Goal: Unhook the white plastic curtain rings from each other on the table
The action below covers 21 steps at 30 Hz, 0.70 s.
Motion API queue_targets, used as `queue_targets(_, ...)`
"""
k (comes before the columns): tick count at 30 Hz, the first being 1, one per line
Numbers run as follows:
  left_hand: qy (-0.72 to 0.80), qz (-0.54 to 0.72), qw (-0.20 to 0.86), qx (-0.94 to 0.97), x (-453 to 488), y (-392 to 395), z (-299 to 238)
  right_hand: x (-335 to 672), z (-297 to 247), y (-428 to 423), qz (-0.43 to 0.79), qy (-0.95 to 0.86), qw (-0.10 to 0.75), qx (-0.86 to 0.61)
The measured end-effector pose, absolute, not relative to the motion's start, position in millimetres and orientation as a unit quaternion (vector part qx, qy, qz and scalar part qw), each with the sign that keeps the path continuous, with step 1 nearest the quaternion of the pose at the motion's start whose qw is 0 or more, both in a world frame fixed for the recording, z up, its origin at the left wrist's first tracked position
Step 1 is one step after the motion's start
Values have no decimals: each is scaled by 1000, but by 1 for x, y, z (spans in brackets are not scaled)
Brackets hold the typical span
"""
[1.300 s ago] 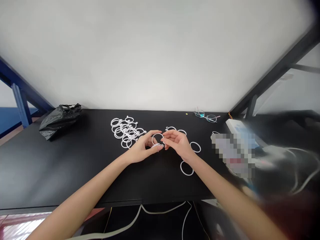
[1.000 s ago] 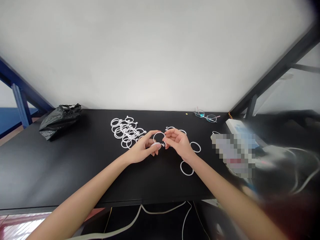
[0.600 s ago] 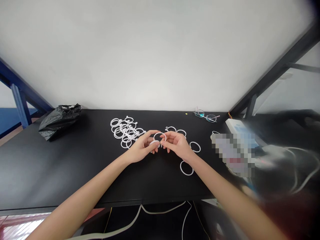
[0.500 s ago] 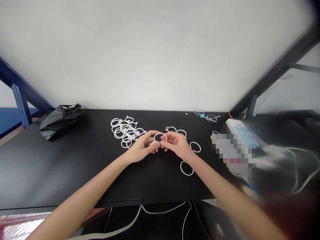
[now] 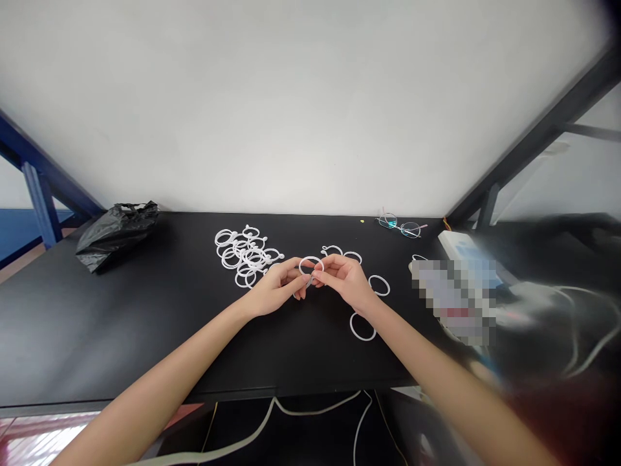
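Both hands meet at the centre of the frame, just above the black table (image 5: 145, 323). Left hand (image 5: 274, 291) comes in from lower left, fingers curled, thumb and forefinger pinched on the near left edge of a white ring (image 5: 311, 266). Right hand (image 5: 347, 279) comes in from lower right, fingers bent, pinching the same ring at its lower right side. Ring stands tilted up between the fingertips of both hands, clear of the table top. Whether the ring's ends are joined cannot be told; the spot is covered by the fingers.

Left of the hands, toward upper centre-left: pile of white rings (image 5: 245, 254), many overlapping, lying flat. Right of the hands: a few loose rings lying apart from one another, one (image 5: 379, 285) just beside the right wrist, one (image 5: 362, 326) nearer the table's front edge touching the right forearm's outline, two more (image 5: 339, 252) behind the right hand's knuckles.

Far left of the table: crumpled black plastic bag (image 5: 116, 230). Back right, near the wall: pair of glasses (image 5: 400, 225), folded open, lenses up. Right edge of frame: blurred area, white cables (image 5: 577, 336) trailing across it. Below the table's front edge, a white cord (image 5: 272, 414) hangs in a loop.
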<state>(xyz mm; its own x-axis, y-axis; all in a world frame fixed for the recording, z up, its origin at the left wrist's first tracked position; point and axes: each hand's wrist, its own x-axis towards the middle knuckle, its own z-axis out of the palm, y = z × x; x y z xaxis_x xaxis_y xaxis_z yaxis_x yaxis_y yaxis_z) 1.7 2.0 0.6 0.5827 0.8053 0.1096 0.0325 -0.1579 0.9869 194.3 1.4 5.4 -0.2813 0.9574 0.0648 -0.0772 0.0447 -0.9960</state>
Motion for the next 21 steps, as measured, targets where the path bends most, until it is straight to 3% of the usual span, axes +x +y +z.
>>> queue_targets(21, 345, 333, 512, 712, 3, 2, 1, 193, 5, 2, 593, -536, 459, -387)
